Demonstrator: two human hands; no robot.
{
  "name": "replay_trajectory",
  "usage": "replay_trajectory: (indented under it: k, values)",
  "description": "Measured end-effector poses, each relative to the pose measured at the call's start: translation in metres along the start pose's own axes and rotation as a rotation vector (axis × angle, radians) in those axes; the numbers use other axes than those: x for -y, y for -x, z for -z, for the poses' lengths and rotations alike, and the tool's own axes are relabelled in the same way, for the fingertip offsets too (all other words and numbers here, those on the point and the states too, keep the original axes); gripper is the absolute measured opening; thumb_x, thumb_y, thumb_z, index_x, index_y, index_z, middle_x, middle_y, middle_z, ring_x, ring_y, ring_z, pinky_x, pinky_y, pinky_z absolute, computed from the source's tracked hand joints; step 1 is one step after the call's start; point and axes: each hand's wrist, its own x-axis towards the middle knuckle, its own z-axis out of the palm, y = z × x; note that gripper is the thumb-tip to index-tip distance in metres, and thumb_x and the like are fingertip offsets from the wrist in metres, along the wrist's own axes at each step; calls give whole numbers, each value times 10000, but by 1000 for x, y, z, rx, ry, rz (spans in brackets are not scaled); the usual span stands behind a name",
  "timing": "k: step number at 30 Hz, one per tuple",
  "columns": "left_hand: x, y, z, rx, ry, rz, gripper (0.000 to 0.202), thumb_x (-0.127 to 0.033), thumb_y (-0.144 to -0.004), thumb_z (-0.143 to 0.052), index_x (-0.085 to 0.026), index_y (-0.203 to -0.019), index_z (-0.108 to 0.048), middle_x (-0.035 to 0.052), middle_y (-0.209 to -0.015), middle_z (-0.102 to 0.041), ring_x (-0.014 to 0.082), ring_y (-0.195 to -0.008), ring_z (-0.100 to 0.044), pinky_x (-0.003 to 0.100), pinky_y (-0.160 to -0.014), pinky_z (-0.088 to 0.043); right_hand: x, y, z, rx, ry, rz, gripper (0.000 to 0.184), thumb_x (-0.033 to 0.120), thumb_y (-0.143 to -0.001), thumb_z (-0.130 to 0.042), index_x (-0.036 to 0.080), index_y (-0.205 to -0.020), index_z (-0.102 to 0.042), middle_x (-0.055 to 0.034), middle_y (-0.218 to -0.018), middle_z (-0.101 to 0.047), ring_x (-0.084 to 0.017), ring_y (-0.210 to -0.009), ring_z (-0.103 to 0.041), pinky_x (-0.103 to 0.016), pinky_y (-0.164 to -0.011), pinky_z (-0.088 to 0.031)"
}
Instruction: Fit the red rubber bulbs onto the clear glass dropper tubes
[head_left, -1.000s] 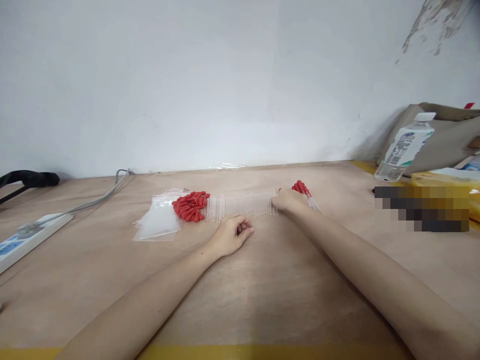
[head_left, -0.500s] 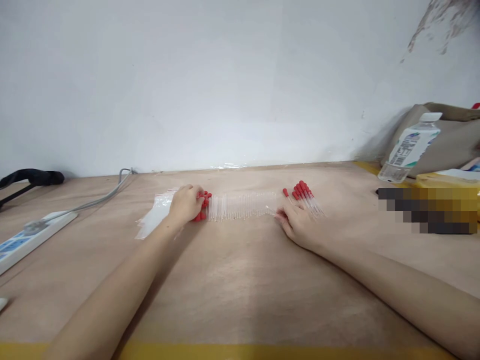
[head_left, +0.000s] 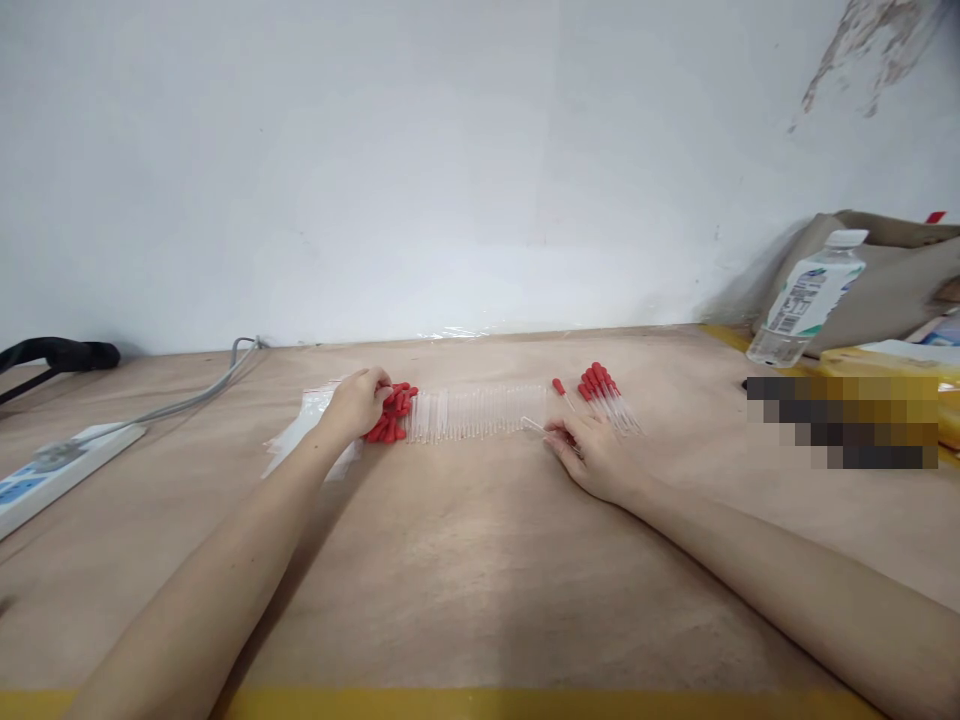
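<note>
My left hand (head_left: 361, 400) is at the left end of the row, its fingers closed on a red rubber bulb at the edge of a small pile of red rubber bulbs (head_left: 387, 428). Right of the pile, thin clear glass tubes (head_left: 480, 412) lie side by side in a long row. Past the row's right end, my right hand (head_left: 592, 455) pinches a single glass tube (head_left: 532, 425), its tip pointing left. Beyond that hand lie several finished-looking droppers (head_left: 611, 395), glass tubes with red bulbs on them, and one dropper (head_left: 559, 387) apart from them.
Clear plastic bags (head_left: 307, 425) lie partly under my left forearm. A white power strip (head_left: 75, 470) with a grey cable is at the left. At the right stand a water bottle (head_left: 806, 300) and a grey bag (head_left: 885, 290), near yellow packaging (head_left: 885, 362).
My left hand has lifted slightly away from the bulb pile, uncovering more of it. My right hand keeps the glass tube in its fingers. The view has shifted a little.
</note>
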Motion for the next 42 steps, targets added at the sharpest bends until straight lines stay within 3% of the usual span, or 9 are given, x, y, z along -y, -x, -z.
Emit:
replay_trajectory:
  k: [3,7,12,15,20,29,42]
  values:
    - [-9,1,7,-34,53,17,107,-223,-815,-369,-182,-850,-462,68,-787,-594,223,-745,-563,320,-644,-413,0,0,0,-10,-4,10,168,237,-847,-414,170,-905,-558,-48,-787,-621,-160,-719,-557,-291,-681,-376]
    - [-42,12,7,-70,302,-96,95,-255,-854,-340,-180,-884,-389,48,-788,-588,175,-708,-572,293,-632,-422,-1,-1,0,-10,-12,25,190,227,-849,-406,165,-913,-574,-57,-785,-615,-165,-726,-552,-292,-675,-387]
    - [-90,37,-13,56,551,-260,113,-282,-843,-411,-180,-892,-420,14,-756,-573,129,-658,-551,252,-611,-423,0,0,2,5,-40,29,200,228,-858,-395,168,-917,-576,-61,-818,-613,-154,-721,-549,-296,-689,-388]
    - [-105,53,-27,134,676,-269,155,-307,-838,-449,-174,-909,-484,31,-813,-597,137,-721,-560,259,-661,-438,1,0,4,10,-43,30,205,237,-862,-398,171,-928,-581,-57,-816,-613,-150,-718,-550,-295,-691,-390]
    - [-110,62,-38,227,722,-257,215,-358,-825,-482,-168,-845,-581,18,-775,-609,140,-697,-563,254,-643,-444,6,1,4,19,-48,65,202,251,-863,-409,181,-926,-588,-49,-810,-618,-142,-716,-551,-293,-707,-391]
    - [-115,60,-36,221,780,-264,193,-332,-812,-509,-172,-834,-613,0,-743,-618,124,-658,-560,229,-618,-434,24,-4,2,34,-100,103,183,233,-850,-445,183,-924,-604,-34,-777,-616,-133,-705,-547,-292,-716,-395]
    - [-114,62,-35,210,792,-353,232,-299,-849,-465,-168,-886,-653,31,-791,-640,139,-710,-573,231,-648,-433,14,-7,0,164,-336,78,194,216,-849,-461,199,-894,-648,-19,-747,-575,-115,-672,-517,-251,-656,-401]
